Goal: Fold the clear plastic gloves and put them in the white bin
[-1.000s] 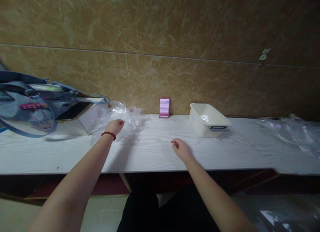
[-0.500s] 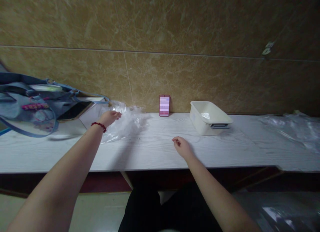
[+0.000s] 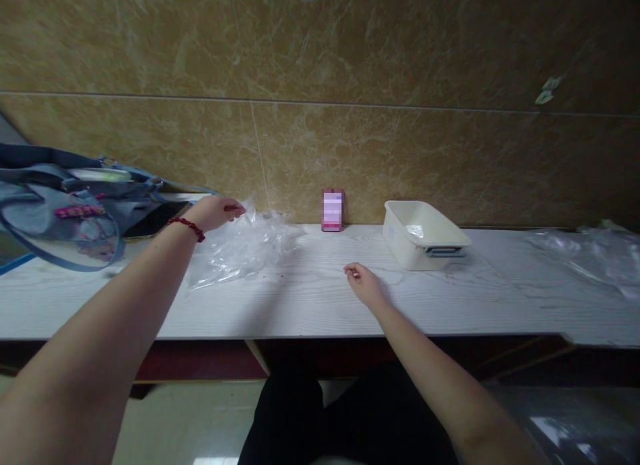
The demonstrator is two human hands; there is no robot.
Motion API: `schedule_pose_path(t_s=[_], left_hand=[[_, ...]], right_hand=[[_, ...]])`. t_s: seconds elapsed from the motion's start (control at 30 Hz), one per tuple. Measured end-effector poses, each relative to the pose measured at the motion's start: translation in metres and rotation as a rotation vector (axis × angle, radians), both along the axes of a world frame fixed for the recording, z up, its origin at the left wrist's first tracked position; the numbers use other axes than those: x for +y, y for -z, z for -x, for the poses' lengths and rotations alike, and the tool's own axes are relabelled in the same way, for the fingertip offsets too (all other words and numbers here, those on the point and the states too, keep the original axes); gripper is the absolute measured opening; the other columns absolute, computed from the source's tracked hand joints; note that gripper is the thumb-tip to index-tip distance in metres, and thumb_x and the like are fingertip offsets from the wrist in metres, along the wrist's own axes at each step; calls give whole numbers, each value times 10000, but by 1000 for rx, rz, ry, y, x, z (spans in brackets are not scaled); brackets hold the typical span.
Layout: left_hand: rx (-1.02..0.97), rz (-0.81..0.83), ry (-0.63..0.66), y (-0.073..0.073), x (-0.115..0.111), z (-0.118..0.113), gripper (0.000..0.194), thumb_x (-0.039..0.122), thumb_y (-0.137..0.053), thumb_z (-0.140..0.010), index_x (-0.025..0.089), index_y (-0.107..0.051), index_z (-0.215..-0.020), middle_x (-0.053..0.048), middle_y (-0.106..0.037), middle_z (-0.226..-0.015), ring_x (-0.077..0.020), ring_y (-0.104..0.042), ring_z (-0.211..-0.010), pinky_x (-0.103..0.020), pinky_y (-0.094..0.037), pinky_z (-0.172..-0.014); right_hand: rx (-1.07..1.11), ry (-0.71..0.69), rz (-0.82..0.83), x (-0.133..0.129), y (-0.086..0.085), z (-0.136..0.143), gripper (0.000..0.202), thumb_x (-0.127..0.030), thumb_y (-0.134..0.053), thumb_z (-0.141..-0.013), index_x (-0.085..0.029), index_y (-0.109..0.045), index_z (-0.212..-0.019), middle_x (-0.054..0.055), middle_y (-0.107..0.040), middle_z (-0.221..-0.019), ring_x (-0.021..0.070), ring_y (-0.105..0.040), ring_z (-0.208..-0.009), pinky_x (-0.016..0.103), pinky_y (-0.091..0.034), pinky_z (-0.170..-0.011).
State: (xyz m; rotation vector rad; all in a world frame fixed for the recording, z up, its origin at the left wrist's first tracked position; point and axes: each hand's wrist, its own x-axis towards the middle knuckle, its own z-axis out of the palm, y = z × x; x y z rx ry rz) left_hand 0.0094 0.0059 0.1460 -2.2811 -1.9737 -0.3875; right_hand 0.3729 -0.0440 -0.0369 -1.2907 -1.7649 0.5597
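Observation:
My left hand (image 3: 219,211), with a dark red bead bracelet (image 3: 187,227) at the wrist, is raised at the back of the table. Its fingers are pinched together at the upper edge of a crumpled clear plastic bag (image 3: 250,248), which lies spread over the white wood-grain tabletop (image 3: 310,305). Loosely curled, my right hand (image 3: 366,285) rests over the middle of the table; nothing shows in its fingers. To the right of it stands a cream plastic bin (image 3: 417,241) with a grey handle clip and something clear and shiny inside.
A phone (image 3: 333,210) leans upright against the brown marble wall (image 3: 320,145). On the left sits a blue denim bag (image 3: 50,201) beside a white box. More clear plastic (image 3: 590,251) lies at the far right. The table's front edge runs just above my lap.
My left hand has moved slightly up and left, and the plastic bag's near edge has shifted left with it. My right hand is nearly still. The view has shifted a little.

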Motion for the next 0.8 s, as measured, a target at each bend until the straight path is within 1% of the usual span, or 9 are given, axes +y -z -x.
schedule_pose_path(t_s=[0.07, 0.17, 0.27, 0.33, 0.4, 0.47, 0.57, 0.67, 0.8], left_hand=[[26, 10, 49, -7, -2, -6, 321, 418, -448, -708, 212, -653, -845, -13, -650, -719, -161, -574, -694, -216, -394, -657], [35, 28, 118, -14, -10, -20, 303, 424, -457, -705, 231, -649, -839, 11, -653, -773, -150, -571, -734, -204, -387, -678], [-88, 49, 175, -19, -22, -36, 311, 405, -438, -729, 221, -626, -892, 14, -646, -781, -122, -561, -681, -198, -396, -642], [-240, 80, 224, -22, -31, -47, 336, 407, -417, -750, 195, -598, -937, -4, -637, -780, -100, -539, -591, -197, -400, -564], [-424, 113, 274, -24, -39, -57, 360, 415, -402, -768, 164, -565, -968, -30, -627, -784, -84, -513, -524, -189, -381, -481], [-610, 130, 307, -26, -46, -66, 359, 409, -398, -783, 143, -535, -981, -54, -619, -806, -81, -518, -521, -175, -357, -436], [-863, 143, 305, -27, -51, -74, 343, 400, -387, -804, 149, -499, -1008, -67, -616, -826, -93, -550, -540, -162, -340, -406], [-1057, 153, 282, -24, -52, -78, 321, 391, -381, -813, 183, -475, -1039, -52, -621, -827, -96, -560, -523, -159, -341, -387], [-1163, 183, 248, -11, -50, -79, 293, 380, -404, -806, 202, -480, -1025, -55, -625, -861, -102, -575, -561, -161, -370, -395]], right_hand=[[20, -20, -11, 7, -14, 11, 133, -215, -439, -748, -191, -533, -838, 16, -599, -842, 116, -549, -760, 250, -439, -672], [58, -76, -37, 17, -40, 33, 153, -236, -470, -740, -194, -525, -876, 13, -596, -847, 113, -554, -774, 240, -435, -652], [107, -169, -7, 22, -65, 57, 208, -259, -506, -732, -196, -507, -930, 7, -586, -830, 110, -550, -798, 250, -430, -695], [168, -249, 120, 23, -75, 70, 287, -276, -546, -716, -191, -482, -982, 12, -583, -850, 107, -547, -806, 269, -426, -739], [250, -339, 298, 21, -79, 81, 408, -304, -594, -686, -184, -447, -1047, 42, -572, -937, 118, -543, -838, 279, -431, -744], [325, -412, 449, 19, -78, 88, 523, -337, -633, -654, -183, -414, -1102, 78, -535, -1046, 141, -531, -899, 284, -440, -730], [452, -465, 595, 15, -76, 94, 594, -358, -661, -626, -198, -396, -1132, 91, -494, -1123, 164, -503, -973, 282, -448, -718], [644, -516, 737, 8, -77, 95, 545, -355, -670, -624, -231, -423, -1093, 67, -501, -1118, 155, -510, -956, 275, -459, -696], [841, -590, 836, -2, -80, 89, 395, -329, -647, -661, -251, -472, -1007, 17, -548, -1024, 116, -552, -850, 223, -443, -614]])
